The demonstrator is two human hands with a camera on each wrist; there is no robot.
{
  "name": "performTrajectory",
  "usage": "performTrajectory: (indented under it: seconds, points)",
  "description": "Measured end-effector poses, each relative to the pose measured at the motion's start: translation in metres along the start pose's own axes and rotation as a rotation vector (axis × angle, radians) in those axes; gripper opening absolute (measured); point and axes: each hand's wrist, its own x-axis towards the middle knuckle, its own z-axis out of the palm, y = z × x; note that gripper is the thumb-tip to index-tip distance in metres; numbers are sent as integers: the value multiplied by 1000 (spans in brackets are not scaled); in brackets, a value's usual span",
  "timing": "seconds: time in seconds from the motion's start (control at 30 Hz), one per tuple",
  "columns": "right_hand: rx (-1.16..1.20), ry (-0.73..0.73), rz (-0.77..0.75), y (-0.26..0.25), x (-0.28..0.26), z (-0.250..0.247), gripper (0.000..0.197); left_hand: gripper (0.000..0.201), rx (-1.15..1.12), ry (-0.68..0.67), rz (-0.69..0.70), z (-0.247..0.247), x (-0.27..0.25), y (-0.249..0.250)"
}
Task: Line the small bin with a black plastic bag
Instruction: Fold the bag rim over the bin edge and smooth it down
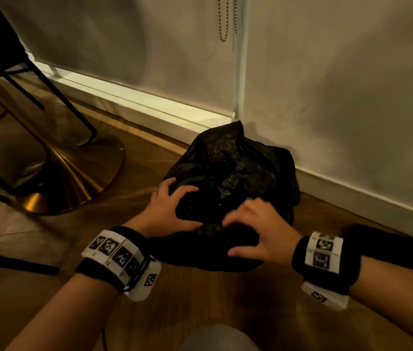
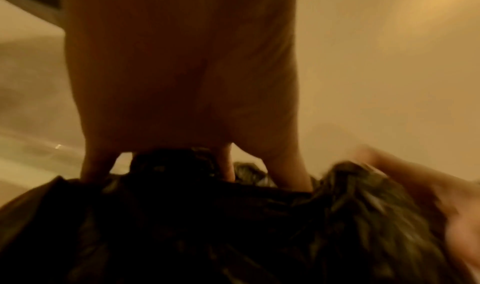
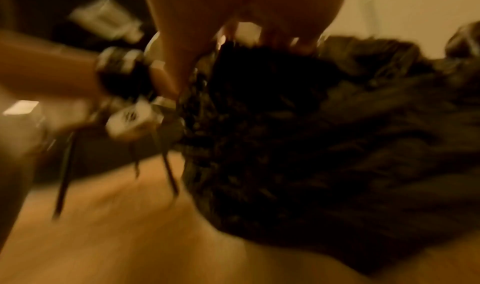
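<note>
A crumpled black plastic bag (image 1: 233,168) is draped over a low round shape on the wooden floor, close to the wall. The bin itself is hidden under the plastic. My left hand (image 1: 175,198) grips the bag's near left side with curled fingers. My right hand (image 1: 251,231) holds the rolled near edge, thumb below and fingers on top. In the left wrist view my left hand (image 2: 226,175) has its fingers sunk into folds of the bag (image 2: 233,227). The right wrist view is blurred; my right hand (image 3: 246,21) sits on the bag (image 3: 311,144).
A gold pedestal table base (image 1: 73,178) and black chair legs (image 1: 56,97) stand to the left. A white skirting board (image 1: 137,102) runs along the wall behind the bag. A bead chain (image 1: 223,21) hangs above. Bare wooden floor (image 1: 200,300) lies in front.
</note>
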Motion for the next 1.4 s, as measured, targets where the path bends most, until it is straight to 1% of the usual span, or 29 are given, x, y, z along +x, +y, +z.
performTrajectory:
  seconds: [0.03, 0.1, 0.2, 0.27, 0.33, 0.37, 0.43, 0.5, 0.53, 0.57, 0.6, 0.63, 0.67, 0.73, 0.8, 0.87, 0.93, 0.97, 1.0, 1.03, 1.1, 1.13, 1.17, 1.2, 1.23, 1.27, 1.3, 1.37, 1.4]
  points:
    - [-15, -90, -63, 4, -6, 11, 31, 98, -17, -33, -13, 9, -1, -4]
    - [73, -148, -16, 15, -18, 25, 20, 118, -152, -54, -50, 20, -3, -11]
    - [117, -109, 56, 28, -32, 33, 20, 128, -410, -67, -117, 25, -4, -21]
    - [17, -230, 71, 36, -36, 34, 23, 133, -510, -128, -147, 23, -7, -23]
    - [-44, -392, 147, 39, -34, 23, 28, 134, -511, -224, -145, 21, -9, -23]
    - [-21, -368, 184, 38, -30, 13, 28, 134, -530, -243, -135, 20, -10, -23]
    - [78, -168, 257, 28, -20, -11, 26, 126, -674, -185, -157, 13, -11, -26]
    - [149, 191, 332, 17, -5, -29, 34, 104, -818, 5, -171, -2, -7, -24]
    - [171, 346, 389, 11, 6, -34, 32, 88, -786, 120, -149, -7, -1, -25]
    - [201, 434, 463, 9, 19, -34, 33, 70, -674, 209, -115, -10, 7, -24]
    - [240, 440, 554, 8, 33, -31, 44, 51, -541, 235, -75, -10, 16, -23]
    - [278, 384, 646, 9, 47, -26, 60, 36, -433, 189, -47, -9, 24, -22]
    - [287, 283, 722, 12, 59, -19, 76, 32, -378, 109, -30, -5, 32, -21]
    - [224, 110, 805, 28, 72, -5, 91, 43, -287, -40, -62, 2, 37, -21]
    - [117, 2, 845, 48, 74, 0, 84, 58, -242, -116, -98, 3, 29, -23]
    - [36, -74, 854, 66, 68, -2, 59, 66, -377, -235, -86, 10, 16, -26]
    - [16, -134, 849, 75, 60, -5, 29, 64, -491, -325, -67, 18, 5, -23]
    - [25, -172, 858, 77, 55, -6, 21, 62, -494, -342, -61, 21, 2, -21]
    - [26, -206, 870, 77, 50, -9, 22, 59, -457, -340, -53, 23, 1, -20]
    - [22, -231, 880, 79, 45, -10, 35, 58, -339, -312, -53, 22, 0, -17]
    - [-80, -120, 832, 73, 35, -17, 84, 59, 18, -128, -20, 16, 2, -11]
    - [-183, -14, 737, 65, 31, -22, 93, 58, 109, 3, 76, 13, 2, -1]
    - [-292, 77, 574, 55, 29, -24, 85, 56, 117, 93, 202, 10, 2, 11]
    - [-386, 107, 376, 44, 28, -26, 67, 53, 101, 98, 320, 11, 1, 25]
    - [-447, 77, 173, 34, 29, -24, 49, 50, 125, 17, 387, 15, 3, 35]
    - [-488, -28, 0, 28, 28, -19, 40, 47, 225, -109, 396, 20, 2, 46]
    - [-502, -218, -100, 25, 27, -12, 41, 44, 396, -246, 360, 28, 5, 50]
    - [-565, -649, -22, 24, 25, -2, 45, 47, 708, -417, 265, 42, 11, 46]
    - [-623, -786, 36, 27, 26, -1, 48, 49, 791, -451, 246, 45, 11, 42]
